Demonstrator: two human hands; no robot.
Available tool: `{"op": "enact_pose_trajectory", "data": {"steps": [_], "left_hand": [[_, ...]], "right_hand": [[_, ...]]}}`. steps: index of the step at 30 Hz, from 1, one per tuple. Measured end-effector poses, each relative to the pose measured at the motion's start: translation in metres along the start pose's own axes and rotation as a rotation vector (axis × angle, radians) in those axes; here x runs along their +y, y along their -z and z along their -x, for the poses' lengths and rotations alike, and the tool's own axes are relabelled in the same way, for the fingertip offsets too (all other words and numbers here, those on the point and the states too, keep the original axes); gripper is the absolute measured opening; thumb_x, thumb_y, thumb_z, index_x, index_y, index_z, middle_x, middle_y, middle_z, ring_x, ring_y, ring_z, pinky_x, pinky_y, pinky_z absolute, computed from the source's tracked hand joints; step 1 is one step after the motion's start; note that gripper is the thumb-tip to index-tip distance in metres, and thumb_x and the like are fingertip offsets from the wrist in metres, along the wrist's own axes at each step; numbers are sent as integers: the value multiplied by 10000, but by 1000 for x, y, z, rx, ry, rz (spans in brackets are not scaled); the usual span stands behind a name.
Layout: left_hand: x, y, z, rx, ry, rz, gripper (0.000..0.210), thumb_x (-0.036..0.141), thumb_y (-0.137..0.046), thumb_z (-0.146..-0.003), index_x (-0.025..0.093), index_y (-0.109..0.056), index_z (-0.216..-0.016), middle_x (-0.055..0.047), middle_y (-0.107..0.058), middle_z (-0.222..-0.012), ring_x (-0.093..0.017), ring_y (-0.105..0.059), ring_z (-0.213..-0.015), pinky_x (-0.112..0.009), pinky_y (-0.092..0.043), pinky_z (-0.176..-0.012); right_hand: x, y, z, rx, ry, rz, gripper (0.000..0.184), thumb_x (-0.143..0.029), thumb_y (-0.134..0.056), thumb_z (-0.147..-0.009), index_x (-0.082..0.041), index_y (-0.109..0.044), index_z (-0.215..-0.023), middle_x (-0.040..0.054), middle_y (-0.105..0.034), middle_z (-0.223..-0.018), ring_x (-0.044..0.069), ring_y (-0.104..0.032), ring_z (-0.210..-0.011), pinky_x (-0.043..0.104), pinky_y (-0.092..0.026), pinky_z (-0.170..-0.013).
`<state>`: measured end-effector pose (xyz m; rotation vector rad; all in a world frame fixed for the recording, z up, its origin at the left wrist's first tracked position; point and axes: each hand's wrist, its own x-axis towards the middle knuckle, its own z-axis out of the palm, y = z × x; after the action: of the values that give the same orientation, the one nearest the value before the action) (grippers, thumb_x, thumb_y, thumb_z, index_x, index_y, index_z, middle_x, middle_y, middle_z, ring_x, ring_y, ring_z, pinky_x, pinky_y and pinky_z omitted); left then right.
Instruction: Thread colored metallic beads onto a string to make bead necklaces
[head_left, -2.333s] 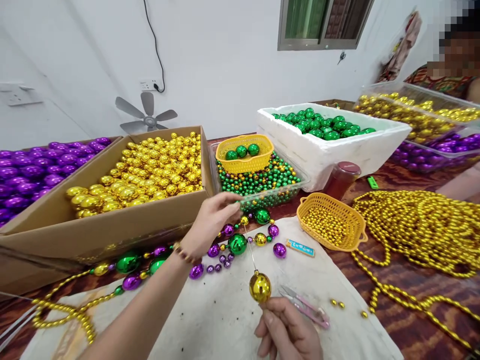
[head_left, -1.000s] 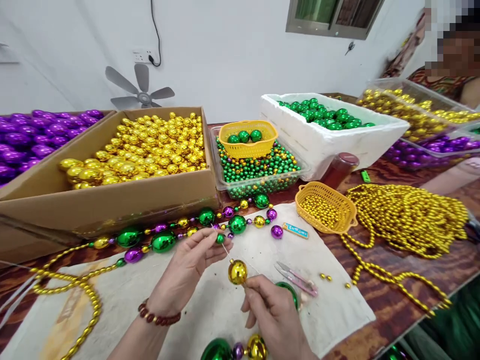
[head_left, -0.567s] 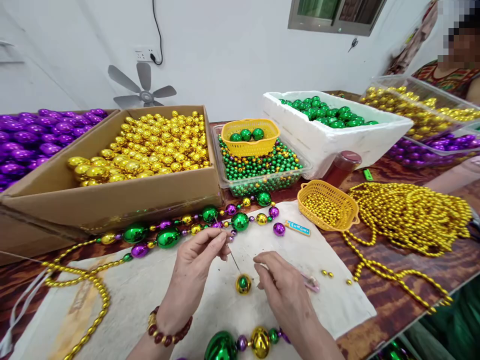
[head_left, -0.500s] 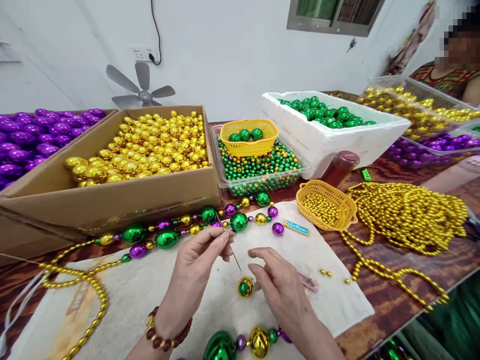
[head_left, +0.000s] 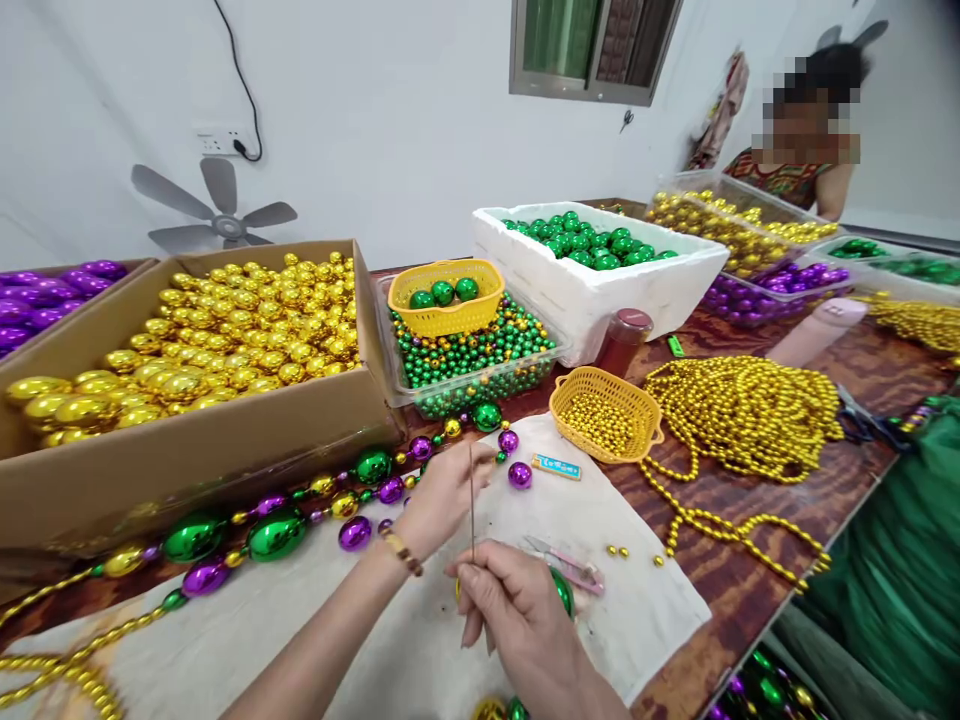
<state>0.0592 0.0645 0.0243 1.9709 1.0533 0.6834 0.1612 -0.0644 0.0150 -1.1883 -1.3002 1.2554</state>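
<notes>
Head view. Right hand (head_left: 517, 610): thumb and forefinger pinched on a needle (head_left: 472, 510) — thin, upright, above the cloth (head_left: 390, 650). Left hand (head_left: 450, 490): extended beyond the needle, beaded bracelet (head_left: 401, 551) at the wrist, fingers loosely bent near the strand (head_left: 322, 485) (whether they grip anything, cannot tell).

Behind the right hand: one green bead (head_left: 562, 590), partly hidden; pink-handled snips (head_left: 574, 570) just beside it.

On the cloth, farther off: one loose purple bead (head_left: 520, 475); one blue-labelled tube (head_left: 556, 466), lying flat, near that bead.

Right of these: orange basket (head_left: 641, 410) of small gold beads; heaped gold chain (head_left: 742, 415) next to it.

Rear: carton (head_left: 195, 450) of gold beads — left; foam box (head_left: 525, 280) of green beads; clear bin (head_left: 480, 378) of mixed beads between the two.
</notes>
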Motion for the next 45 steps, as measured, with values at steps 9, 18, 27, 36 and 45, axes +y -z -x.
{"op": "enact_pose_trajectory", "data": {"steps": [9, 18, 27, 36, 45], "left_hand": [[-3, -55, -30, -265, -231, -792, 245, 173, -439, -891, 205, -625, -1048, -126, -567, -1093, -268, -614, -881, -384, -489, -717], [-8, -7, 41, 77, 51, -106, 225, 289, -546, -891, 222, -612, -1096, -63, -576, -1018, -198, -568, -904, -347, -482, -811], [3, 49, 99, 432, 348, 1171, 306, 264, -613, -893, 185, -618, -1189, -97, -654, -1132, -232, -643, -1016, -405, -473, -980], [2, 60, 96, 575, 337, 1423, 228, 235, -628, -884, 143, -690, -1084, -69, -697, -995, -229, -673, -949, -433, -501, -1000], [4, 61, 88, 667, 406, 1569, 162, 249, -621, -886, 105, -683, -846, -78, -694, -909, -188, -680, -860, -419, -550, -943]], "right_hand": [[13, 9, 8, -6, 7, -31, 234, -267, -448, -960, -153, -650, -991, 0, -663, -696, 77, -604, -454, 167, -414, -494], [11, 14, 1, 20, -10, 37, 287, -339, -423, -981, -157, -634, -1053, -3, -647, -712, 104, -590, -447, 216, -432, -496], [28, -1, 10, -47, 7, 108, 338, -389, -404, -991, -163, -642, -1070, 0, -600, -713, 125, -612, -512, 239, -460, -561], [30, 0, 17, -107, 50, 197, 283, -387, -411, -987, -197, -611, -924, -13, -599, -656, 123, -604, -521, 220, -428, -547], [32, 0, 21, -76, 80, 185, 251, -360, -435, -978, -194, -619, -938, -10, -593, -633, 123, -581, -497, 210, -433, -511]]}}
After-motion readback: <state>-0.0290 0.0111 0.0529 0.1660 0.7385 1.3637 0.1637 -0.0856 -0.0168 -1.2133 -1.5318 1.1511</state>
